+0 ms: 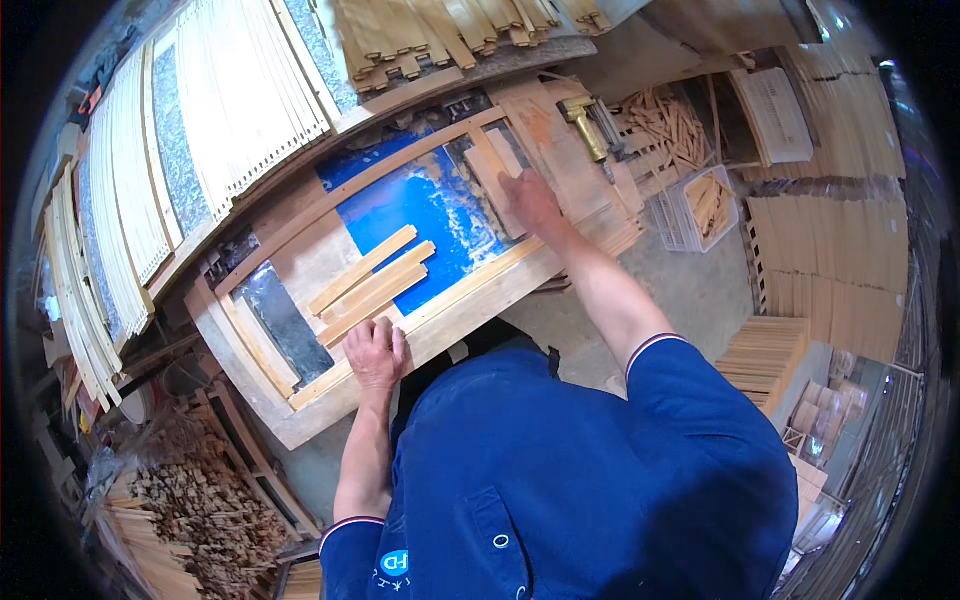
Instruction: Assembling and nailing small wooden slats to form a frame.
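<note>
Rests left grip (375, 355) by three slim tan wooden strips (372, 290), right grip (531, 203) on one flat tan wooden piece (489, 178). Cannot tell either's closure.

One bare left hand (375, 355) and one bare right hand (535, 205) are showing, both belonging to one person in a dark blue short-sleeved shirt (590, 450). Three narrow light-brown wooden strips (385, 279) are lying on one wooden-framed table (480, 305). One brass-coloured, gun-shaped metal tool (588, 130) is resting there also. Two white plastic containers are standing at the right: one basket (680, 225) and one crate (785, 110). The pale long slats (235, 110) at upper left are being too many for exact counting.
</note>
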`<state>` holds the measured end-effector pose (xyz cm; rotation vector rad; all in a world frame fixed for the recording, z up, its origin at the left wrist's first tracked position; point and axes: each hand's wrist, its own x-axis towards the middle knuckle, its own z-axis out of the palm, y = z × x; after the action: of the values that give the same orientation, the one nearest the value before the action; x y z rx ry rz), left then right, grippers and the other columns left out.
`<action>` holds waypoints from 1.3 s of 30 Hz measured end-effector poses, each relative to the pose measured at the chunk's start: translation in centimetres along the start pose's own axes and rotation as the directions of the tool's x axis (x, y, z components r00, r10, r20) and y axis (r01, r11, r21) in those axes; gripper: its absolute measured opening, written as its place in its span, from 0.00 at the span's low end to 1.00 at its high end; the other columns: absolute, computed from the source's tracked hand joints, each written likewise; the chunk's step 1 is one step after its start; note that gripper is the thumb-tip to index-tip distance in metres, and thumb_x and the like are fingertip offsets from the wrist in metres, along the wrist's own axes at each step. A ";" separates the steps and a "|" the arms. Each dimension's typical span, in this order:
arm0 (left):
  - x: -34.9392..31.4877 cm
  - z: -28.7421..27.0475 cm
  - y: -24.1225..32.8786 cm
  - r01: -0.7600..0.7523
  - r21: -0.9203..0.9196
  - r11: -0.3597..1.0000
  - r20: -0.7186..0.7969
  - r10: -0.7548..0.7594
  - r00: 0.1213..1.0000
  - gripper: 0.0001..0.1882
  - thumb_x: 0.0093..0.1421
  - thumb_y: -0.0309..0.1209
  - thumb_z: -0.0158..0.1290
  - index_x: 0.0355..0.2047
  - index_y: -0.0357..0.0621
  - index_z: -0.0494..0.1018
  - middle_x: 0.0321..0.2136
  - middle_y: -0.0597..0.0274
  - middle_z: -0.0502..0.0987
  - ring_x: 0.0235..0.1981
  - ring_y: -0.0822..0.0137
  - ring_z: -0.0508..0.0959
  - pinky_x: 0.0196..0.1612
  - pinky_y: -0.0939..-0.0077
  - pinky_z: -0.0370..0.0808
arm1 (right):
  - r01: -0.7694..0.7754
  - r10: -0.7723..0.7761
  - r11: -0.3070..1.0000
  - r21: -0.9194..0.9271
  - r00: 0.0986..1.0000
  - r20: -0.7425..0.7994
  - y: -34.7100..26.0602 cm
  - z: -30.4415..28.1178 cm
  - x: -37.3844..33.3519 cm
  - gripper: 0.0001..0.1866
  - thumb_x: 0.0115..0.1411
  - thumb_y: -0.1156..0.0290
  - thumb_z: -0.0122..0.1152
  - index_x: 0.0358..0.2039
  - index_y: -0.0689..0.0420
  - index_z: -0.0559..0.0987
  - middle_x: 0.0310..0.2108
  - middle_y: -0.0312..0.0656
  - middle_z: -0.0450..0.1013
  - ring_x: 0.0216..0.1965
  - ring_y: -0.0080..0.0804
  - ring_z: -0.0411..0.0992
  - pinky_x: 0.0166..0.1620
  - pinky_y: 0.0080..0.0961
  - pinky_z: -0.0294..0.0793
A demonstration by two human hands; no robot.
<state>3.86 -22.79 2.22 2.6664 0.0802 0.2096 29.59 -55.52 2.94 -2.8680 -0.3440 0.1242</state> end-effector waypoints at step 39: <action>4.0 5.2 7.3 0.173 0.146 0.974 -0.135 -0.154 0.979 0.31 0.50 0.57 0.66 0.43 0.45 0.77 0.36 0.55 0.73 0.39 0.51 0.73 0.44 0.56 0.68 | -0.006 -0.022 0.999 0.045 0.803 0.596 9.2 -15.1 -6.2 0.23 0.59 0.65 0.63 0.55 0.56 0.76 0.39 0.58 0.80 0.44 0.58 0.78 0.46 0.49 0.77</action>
<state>8.81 -31.29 1.46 2.7826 0.3691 0.3263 27.38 -69.24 15.53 -2.7065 -0.4551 1.0380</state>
